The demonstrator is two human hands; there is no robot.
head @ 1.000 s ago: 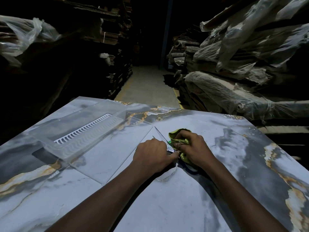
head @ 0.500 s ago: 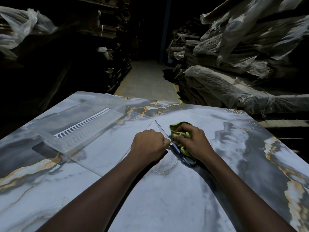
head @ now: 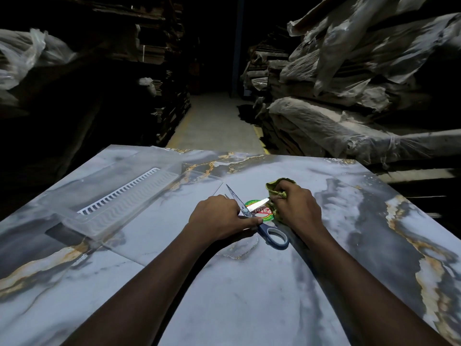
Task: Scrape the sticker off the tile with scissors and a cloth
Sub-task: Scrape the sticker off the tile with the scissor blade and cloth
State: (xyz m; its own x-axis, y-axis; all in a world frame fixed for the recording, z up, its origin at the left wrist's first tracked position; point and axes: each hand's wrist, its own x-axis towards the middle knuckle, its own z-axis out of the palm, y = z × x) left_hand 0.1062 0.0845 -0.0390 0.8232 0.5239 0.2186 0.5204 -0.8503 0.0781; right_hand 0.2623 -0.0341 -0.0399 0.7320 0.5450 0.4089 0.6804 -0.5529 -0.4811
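A round green, white and red sticker (head: 262,213) lies on the marbled tile (head: 249,283), between my two hands. Blue-handled scissors (head: 273,236) are spread wide, one blade pointing away from me and the other lying across the sticker. My left hand (head: 217,219) grips the scissors near the pivot, fingers curled, with the handle loop sticking out toward me. My right hand (head: 293,208) clutches a crumpled yellow-green cloth (head: 277,187) at the sticker's right edge, beside the blade tip.
A clear plastic tray (head: 119,196) with a white slotted insert sits on the tile at the left. Plastic-wrapped stacks (head: 349,108) rise on the right and dark shelving on the left, with a narrow aisle (head: 214,121) ahead beyond the tile's far edge.
My hands have drawn apart, uncovering the sticker. The scissors have spread open, and one blade now lies across the sticker. The cloth has shifted slightly right with my right hand.
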